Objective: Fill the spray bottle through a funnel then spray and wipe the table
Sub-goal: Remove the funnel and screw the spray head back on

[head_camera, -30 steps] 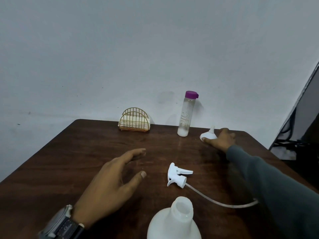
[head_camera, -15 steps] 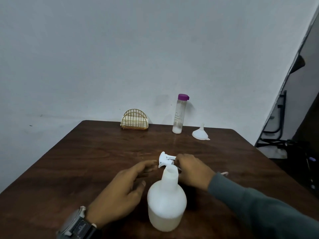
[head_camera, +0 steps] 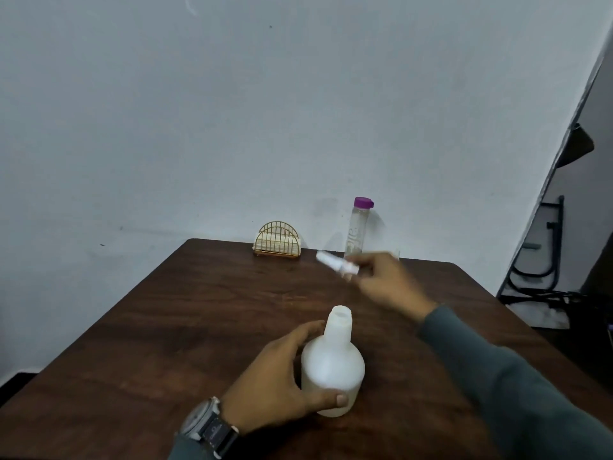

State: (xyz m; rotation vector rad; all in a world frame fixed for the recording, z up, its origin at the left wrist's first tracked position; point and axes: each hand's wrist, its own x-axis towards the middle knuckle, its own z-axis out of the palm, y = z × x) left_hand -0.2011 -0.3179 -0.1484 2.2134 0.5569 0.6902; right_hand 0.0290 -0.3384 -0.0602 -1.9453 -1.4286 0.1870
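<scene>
White plastic spray bottle (head_camera: pixel 331 363) is being steadied upright by the left hand (head_camera: pixel 275 370) (neck open) — the blurred white trigger sprayer (head_camera: pixel 335 263) is being carried beyond it, clasped in the right hand (head_camera: pixel 381 280).

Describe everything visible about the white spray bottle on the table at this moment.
The white spray bottle looks like translucent, milky plastic, with a round, squat body, sloped shoulders and a short neck. Its mouth is open: no spray head is fitted. It stands upright on the dark wooden table, near the front edge. The left hand wraps its body from the left, thumb across the lower front. No liquid level can be made out through the plastic. The right hand is apart from it, farther back.
</scene>
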